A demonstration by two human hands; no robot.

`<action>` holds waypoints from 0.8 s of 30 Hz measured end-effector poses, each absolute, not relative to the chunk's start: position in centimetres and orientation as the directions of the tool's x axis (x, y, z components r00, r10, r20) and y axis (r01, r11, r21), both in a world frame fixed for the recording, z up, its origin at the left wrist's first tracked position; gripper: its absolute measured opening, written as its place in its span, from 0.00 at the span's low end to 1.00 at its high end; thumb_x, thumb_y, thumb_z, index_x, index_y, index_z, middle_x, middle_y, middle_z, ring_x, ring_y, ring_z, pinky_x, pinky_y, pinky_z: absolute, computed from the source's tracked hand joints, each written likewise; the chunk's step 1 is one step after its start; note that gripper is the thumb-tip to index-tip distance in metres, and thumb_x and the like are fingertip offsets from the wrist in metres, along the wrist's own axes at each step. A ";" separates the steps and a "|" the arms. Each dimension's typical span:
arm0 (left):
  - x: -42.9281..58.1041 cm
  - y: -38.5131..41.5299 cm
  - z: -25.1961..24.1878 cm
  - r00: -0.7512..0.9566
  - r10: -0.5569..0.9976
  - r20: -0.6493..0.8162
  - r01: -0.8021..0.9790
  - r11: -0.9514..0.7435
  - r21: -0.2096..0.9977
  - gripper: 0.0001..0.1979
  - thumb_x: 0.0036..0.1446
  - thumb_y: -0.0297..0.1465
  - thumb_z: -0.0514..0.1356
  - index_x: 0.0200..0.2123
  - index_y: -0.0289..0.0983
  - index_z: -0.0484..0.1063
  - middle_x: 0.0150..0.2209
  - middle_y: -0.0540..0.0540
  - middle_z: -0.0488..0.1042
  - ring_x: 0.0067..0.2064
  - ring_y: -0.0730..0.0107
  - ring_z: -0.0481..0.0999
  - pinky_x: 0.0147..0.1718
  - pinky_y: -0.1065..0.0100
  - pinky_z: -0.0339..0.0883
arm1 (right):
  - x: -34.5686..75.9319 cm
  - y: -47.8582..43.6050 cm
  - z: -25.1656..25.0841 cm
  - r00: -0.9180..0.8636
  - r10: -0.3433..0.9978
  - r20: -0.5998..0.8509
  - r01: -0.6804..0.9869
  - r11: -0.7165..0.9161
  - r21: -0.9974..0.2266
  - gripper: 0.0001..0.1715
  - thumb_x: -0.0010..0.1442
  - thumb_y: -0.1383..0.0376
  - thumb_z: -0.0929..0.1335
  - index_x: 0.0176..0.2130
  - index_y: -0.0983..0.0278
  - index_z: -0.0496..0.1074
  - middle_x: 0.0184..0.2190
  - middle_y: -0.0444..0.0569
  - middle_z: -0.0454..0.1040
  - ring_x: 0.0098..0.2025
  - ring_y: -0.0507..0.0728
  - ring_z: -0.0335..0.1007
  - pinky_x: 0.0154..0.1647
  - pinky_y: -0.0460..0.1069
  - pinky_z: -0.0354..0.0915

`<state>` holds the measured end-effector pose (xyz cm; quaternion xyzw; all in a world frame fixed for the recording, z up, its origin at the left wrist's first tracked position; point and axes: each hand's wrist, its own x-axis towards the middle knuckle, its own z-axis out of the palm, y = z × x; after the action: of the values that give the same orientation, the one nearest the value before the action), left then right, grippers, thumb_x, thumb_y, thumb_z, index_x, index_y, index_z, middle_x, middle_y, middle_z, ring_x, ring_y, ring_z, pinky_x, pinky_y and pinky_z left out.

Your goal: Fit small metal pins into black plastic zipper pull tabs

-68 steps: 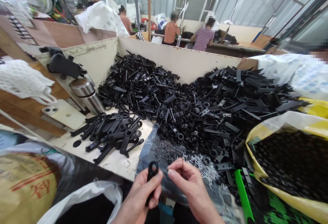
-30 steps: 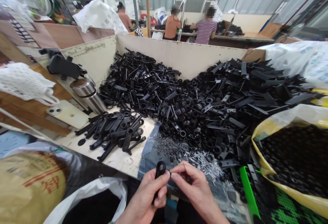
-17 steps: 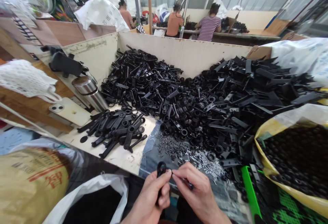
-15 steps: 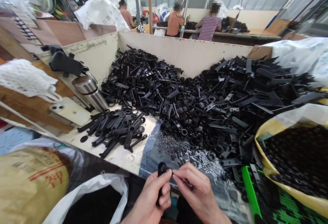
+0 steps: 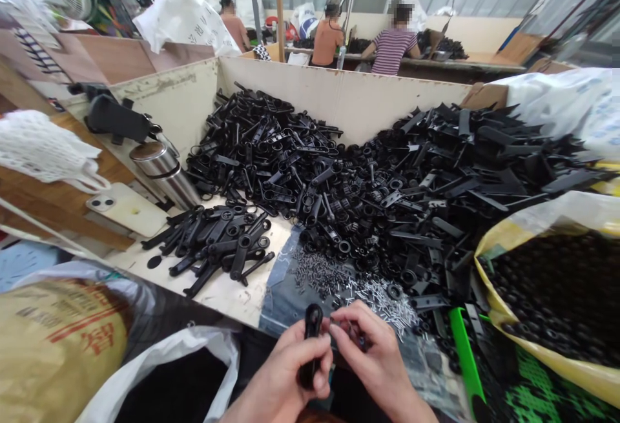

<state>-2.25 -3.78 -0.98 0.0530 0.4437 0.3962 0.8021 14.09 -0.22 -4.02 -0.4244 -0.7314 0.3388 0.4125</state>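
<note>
At the bottom centre my left hand (image 5: 290, 371) is wrapped around a slim black plastic handle part (image 5: 310, 339), held upright with its looped end on top. My right hand (image 5: 372, 361) is beside it, fingertips pinched against the part's upper end, with small dark pieces tucked in the palm. Just beyond my hands a scatter of small metal pins (image 5: 368, 294) lies on a blue cloth. A small pile of assembled black handles (image 5: 217, 245) lies to the left on the bench.
A big heap of black plastic parts (image 5: 368, 177) fills the boxed bench. A steel flask (image 5: 165, 174) and a phone (image 5: 128, 210) sit at left. A yellow bag of black rings (image 5: 557, 294) is at right, sacks at lower left. Several people work at a far table.
My hands stayed together over the pins. The black part now stands more upright in my left hand, and my right fingertips have closed in on its top end.
</note>
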 end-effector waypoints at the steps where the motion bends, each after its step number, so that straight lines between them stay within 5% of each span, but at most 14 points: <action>1: -2.5 -3.8 -0.9 0.310 0.695 -0.649 -0.550 0.688 0.474 0.18 0.48 0.34 0.71 0.40 0.36 0.71 0.22 0.54 0.71 0.21 0.80 0.62 0.26 0.71 0.52 | 14.1 -0.2 -3.9 -0.292 0.906 0.307 0.341 0.399 -0.851 0.03 0.65 0.68 0.69 0.38 0.62 0.75 0.28 0.44 0.72 0.24 0.51 0.67 0.24 0.44 0.63; 6: -3.2 -4.4 -1.6 0.261 0.729 -0.633 -0.384 0.680 0.624 0.22 0.50 0.33 0.67 0.49 0.37 0.68 0.28 0.52 0.73 0.28 0.75 0.67 0.32 0.69 0.59 | 14.1 -0.3 -3.8 -0.392 0.863 0.319 0.358 0.462 -0.811 0.04 0.65 0.69 0.69 0.41 0.62 0.75 0.29 0.44 0.72 0.27 0.52 0.70 0.27 0.45 0.64; 14: -3.5 -4.5 -3.1 0.209 0.849 -0.486 -0.105 0.514 0.852 0.11 0.57 0.33 0.60 0.43 0.39 0.65 0.32 0.53 0.69 0.29 0.74 0.65 0.31 0.69 0.62 | 13.2 -0.1 -3.5 -0.473 0.820 0.323 0.398 0.526 -0.751 0.05 0.67 0.69 0.66 0.40 0.63 0.73 0.29 0.44 0.71 0.27 0.52 0.70 0.28 0.44 0.64; 19: -3.7 -4.6 -3.4 0.151 0.868 -0.472 0.032 0.473 0.880 0.13 0.59 0.31 0.59 0.48 0.40 0.66 0.39 0.49 0.73 0.34 0.70 0.69 0.34 0.68 0.64 | 12.8 -0.4 -2.6 -0.467 0.834 0.294 0.421 0.502 -0.755 0.13 0.71 0.67 0.63 0.33 0.62 0.70 0.29 0.44 0.70 0.27 0.51 0.70 0.28 0.43 0.64; 24: -3.9 -5.1 -2.8 0.004 0.848 -0.530 -0.022 0.530 0.848 0.22 0.55 0.34 0.66 0.53 0.40 0.71 0.50 0.41 0.76 0.53 0.56 0.72 0.50 0.64 0.64 | 12.6 -1.3 -2.9 -0.465 0.830 0.309 0.453 0.523 -0.722 0.16 0.72 0.69 0.61 0.32 0.61 0.69 0.29 0.46 0.71 0.28 0.51 0.71 0.28 0.42 0.65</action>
<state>-3.92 -5.10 -2.75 0.3367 0.6133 0.3490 0.6234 12.65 -1.32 -2.88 -0.3972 -0.8073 0.2841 0.3313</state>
